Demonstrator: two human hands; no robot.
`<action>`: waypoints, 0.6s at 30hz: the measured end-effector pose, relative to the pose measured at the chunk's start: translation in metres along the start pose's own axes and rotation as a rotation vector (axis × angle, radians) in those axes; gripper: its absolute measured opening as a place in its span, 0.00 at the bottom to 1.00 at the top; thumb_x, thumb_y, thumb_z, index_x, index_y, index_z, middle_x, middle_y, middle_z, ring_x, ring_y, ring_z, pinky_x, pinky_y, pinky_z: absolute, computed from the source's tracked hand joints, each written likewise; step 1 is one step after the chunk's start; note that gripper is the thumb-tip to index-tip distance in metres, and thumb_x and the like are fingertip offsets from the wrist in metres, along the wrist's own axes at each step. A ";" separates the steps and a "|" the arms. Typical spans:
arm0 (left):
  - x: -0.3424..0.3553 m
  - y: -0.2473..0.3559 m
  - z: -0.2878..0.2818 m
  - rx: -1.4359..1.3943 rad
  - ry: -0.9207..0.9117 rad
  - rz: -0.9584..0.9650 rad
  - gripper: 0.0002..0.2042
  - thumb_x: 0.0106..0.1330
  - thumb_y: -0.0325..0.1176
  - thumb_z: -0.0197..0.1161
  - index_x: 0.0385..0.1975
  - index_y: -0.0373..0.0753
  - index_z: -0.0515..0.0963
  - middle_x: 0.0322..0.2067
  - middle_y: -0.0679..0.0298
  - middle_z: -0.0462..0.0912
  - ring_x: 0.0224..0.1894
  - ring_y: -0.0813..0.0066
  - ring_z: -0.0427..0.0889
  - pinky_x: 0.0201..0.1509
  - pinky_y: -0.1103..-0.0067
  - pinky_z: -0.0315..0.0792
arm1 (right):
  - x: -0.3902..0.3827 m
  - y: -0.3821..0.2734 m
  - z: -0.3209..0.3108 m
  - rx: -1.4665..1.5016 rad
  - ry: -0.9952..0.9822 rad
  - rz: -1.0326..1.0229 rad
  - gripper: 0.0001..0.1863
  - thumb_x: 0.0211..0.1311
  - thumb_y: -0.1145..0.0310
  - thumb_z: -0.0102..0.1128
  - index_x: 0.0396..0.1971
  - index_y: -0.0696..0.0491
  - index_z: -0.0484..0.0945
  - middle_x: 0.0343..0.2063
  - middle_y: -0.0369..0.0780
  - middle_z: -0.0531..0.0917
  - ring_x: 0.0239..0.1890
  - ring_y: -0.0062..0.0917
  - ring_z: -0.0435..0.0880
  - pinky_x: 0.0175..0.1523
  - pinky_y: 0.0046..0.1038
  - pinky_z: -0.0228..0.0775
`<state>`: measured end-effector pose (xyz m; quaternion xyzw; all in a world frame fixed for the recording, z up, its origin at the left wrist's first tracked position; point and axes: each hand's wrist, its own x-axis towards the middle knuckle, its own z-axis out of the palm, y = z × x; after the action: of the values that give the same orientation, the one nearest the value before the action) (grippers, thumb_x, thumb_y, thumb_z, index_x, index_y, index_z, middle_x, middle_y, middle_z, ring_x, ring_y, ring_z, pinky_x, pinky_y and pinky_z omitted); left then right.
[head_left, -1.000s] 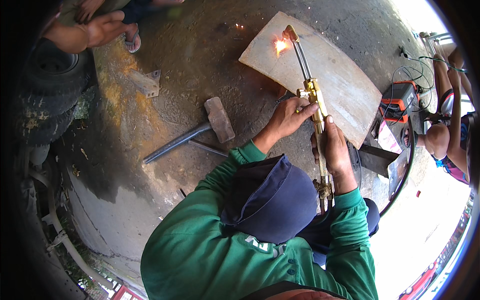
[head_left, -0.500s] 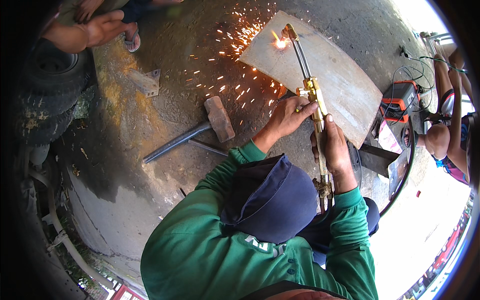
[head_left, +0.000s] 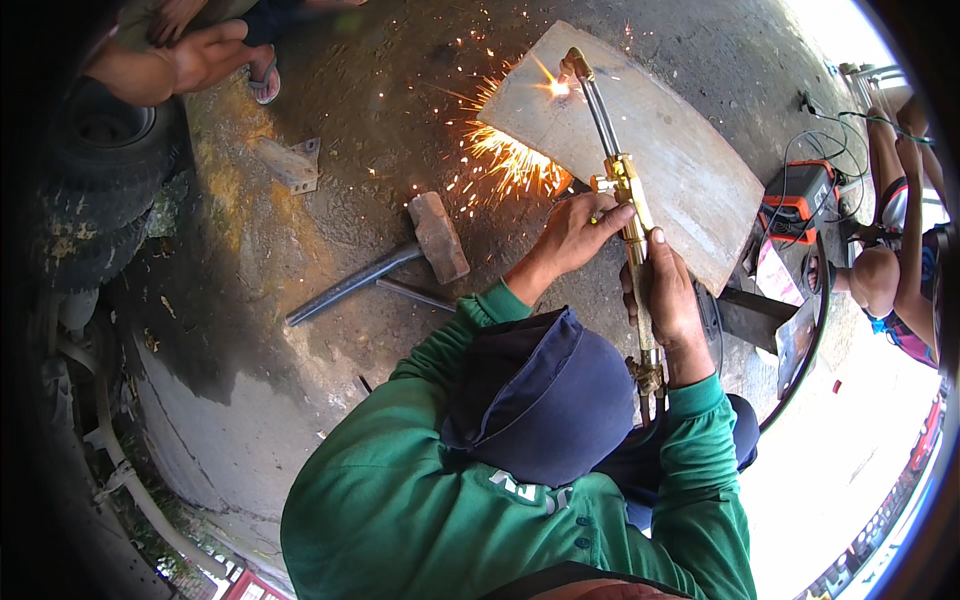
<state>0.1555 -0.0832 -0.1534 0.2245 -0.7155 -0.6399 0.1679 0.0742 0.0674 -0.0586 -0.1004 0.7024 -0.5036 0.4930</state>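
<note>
From my remote view, the left hand (head_left: 575,235) has its thumb and fingers closed on the brass torch (head_left: 637,245), beside its valve. My view has the right hand (head_left: 675,300) wrapped around the same torch nearer the body, thumb along the handle. Both wrists come out of green sleeves (head_left: 703,440), with a dark blue cap (head_left: 545,400) between the arms.

The torch points to the far side, slightly left, its tip over the left end of a large steel plate (head_left: 665,140). A bright glow (head_left: 558,88) sits on the plate by the tip, and orange sparks (head_left: 508,165) burst past the plate's left edge.

Left of the left hand I see a sledgehammer (head_left: 438,240) on the ground, a dark rod (head_left: 415,295) just beside its handle. Farther left are a metal bracket (head_left: 290,165) and tires (head_left: 85,220).

Right of the plate I make out an orange-and-black machine (head_left: 803,195) with cables, and beyond it a seated person (head_left: 880,275). A sandalled foot (head_left: 265,75) shows far left.
</note>
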 end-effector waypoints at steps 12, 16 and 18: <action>-0.003 0.004 -0.002 -0.001 -0.010 -0.017 0.28 0.72 0.60 0.60 0.34 0.35 0.86 0.28 0.54 0.83 0.35 0.61 0.84 0.41 0.66 0.75 | -0.002 -0.001 0.001 -0.009 -0.002 -0.024 0.32 0.81 0.40 0.36 0.37 0.55 0.76 0.19 0.38 0.77 0.12 0.23 0.73 0.16 0.26 0.65; -0.003 0.003 -0.001 -0.026 -0.015 -0.001 0.28 0.72 0.59 0.60 0.35 0.35 0.85 0.29 0.53 0.84 0.35 0.59 0.84 0.42 0.66 0.75 | -0.004 -0.003 0.002 -0.010 0.000 -0.017 0.32 0.81 0.40 0.36 0.36 0.55 0.75 0.19 0.38 0.77 0.12 0.23 0.72 0.16 0.26 0.65; -0.003 -0.002 0.001 -0.034 -0.007 0.024 0.27 0.73 0.59 0.60 0.35 0.35 0.86 0.30 0.52 0.84 0.36 0.58 0.84 0.42 0.66 0.75 | -0.005 -0.003 0.002 -0.010 -0.002 -0.016 0.32 0.81 0.40 0.37 0.36 0.55 0.75 0.19 0.38 0.77 0.12 0.23 0.72 0.16 0.26 0.65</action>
<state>0.1573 -0.0812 -0.1554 0.2107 -0.7078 -0.6507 0.1767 0.0772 0.0677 -0.0538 -0.1091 0.7036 -0.5039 0.4890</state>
